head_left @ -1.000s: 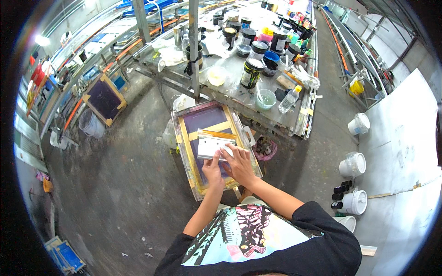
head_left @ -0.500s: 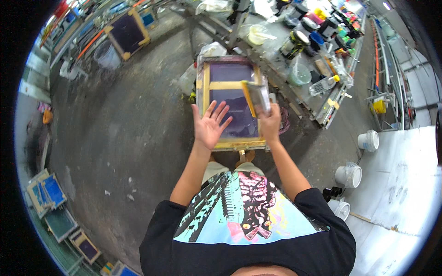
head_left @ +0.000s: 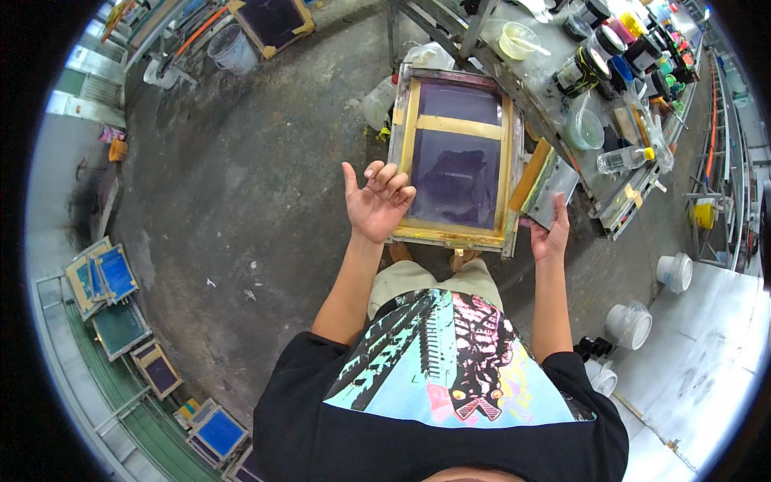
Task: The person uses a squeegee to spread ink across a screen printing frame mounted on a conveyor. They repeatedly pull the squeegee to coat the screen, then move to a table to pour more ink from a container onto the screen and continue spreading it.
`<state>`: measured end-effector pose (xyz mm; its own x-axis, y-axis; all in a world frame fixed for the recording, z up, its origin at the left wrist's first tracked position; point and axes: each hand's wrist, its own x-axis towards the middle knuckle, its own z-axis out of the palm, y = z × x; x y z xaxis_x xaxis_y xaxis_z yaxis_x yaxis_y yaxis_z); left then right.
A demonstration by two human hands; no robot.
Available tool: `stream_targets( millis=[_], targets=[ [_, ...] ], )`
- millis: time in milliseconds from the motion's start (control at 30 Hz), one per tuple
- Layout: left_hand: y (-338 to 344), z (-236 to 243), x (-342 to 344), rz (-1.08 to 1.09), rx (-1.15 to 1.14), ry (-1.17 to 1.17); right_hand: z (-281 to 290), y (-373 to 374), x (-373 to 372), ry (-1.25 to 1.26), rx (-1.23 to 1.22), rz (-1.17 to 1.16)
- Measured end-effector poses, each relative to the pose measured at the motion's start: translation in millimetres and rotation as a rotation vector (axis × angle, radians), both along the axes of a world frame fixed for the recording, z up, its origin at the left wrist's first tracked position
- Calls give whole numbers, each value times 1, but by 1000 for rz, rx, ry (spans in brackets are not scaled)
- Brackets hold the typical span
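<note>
A squeegee (head_left: 549,186) with a metal holder and a yellow-brown blade is in my right hand (head_left: 550,233), thumb on the metal face and fingers behind it. It is tilted, just off the right side of a screen printing frame (head_left: 405,173). That frame has dark purple mesh with a faint dark design, and tape along its borders and across its upper part. My left hand (head_left: 377,201) holds nothing; its palm is turned up, the fingers slightly curled and apart, by the frame's left edge.
Right of the frame, a long table (head_left: 514,76) carries ink jars, a pale green tub (head_left: 585,128) and a clear bottle with a yellow cap (head_left: 625,160). White buckets (head_left: 629,325) stand at far right. More screens (head_left: 217,431) lean at lower left; another dark screen (head_left: 273,24) stands at upper left.
My right hand has carried the squeegee from over the frame to the right, beyond its edge. My left hand's fingers have curled somewhat. The whole view has shifted, with the frame now further right.
</note>
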<state>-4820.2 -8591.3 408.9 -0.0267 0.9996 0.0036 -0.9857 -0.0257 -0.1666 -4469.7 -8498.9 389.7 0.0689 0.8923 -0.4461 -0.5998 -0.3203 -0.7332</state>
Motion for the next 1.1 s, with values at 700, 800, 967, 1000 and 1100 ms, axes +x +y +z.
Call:
stream_targets(
  millis=[700, 800, 967, 1000, 1100],
  targets=[
    [214, 26, 130, -70, 364, 2868, -10, 90, 148, 445, -31, 14],
    [300, -49, 141, 85, -185, 2310, -4, 97, 170, 453, -34, -49],
    [448, -120, 152, 519, -718, 2336, -1, 88, 237, 14, 65, 2],
    [474, -124, 162, 540, -735, 2299, 12, 88, 244, -64, 82, -20],
    [525, -128, 180, 491, -871, 2267, 37, 75, 267, -186, 123, -31]
  ],
)
